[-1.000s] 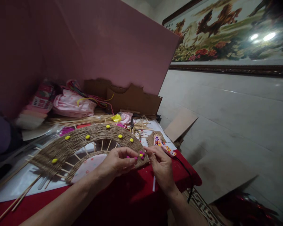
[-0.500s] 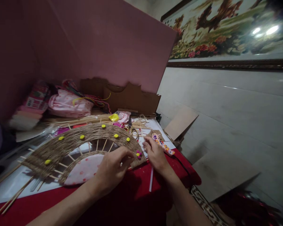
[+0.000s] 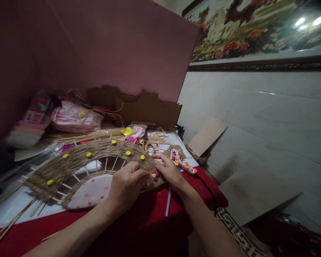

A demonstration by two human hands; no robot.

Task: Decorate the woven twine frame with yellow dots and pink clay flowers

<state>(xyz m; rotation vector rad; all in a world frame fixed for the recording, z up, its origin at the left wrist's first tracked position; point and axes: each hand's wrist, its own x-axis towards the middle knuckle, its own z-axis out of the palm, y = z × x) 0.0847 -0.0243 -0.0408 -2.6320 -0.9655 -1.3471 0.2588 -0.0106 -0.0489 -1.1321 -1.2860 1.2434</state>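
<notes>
Partly hidden woven fan (image 3: 101, 149), left hand (image 3: 127, 185), hold unclear

left hand (image 3: 127, 184) is knuckles up, fingers curled, tips mostly hidden; right hand (image 3: 169, 172) lies flatter, fingers extended leftward; left forearm (image 3: 82, 224) and right forearm (image 3: 204, 217) are bare.

On desk (image 3: 149, 226): fan (image 3: 77, 154). Behind fan: scissors (image 3: 146, 142), bamboo sticks (image 3: 91, 134). Right of fan: glue gun (image 3: 183, 162). Behind bamboo sticks: cardboard (image 3: 147, 111).
</notes>
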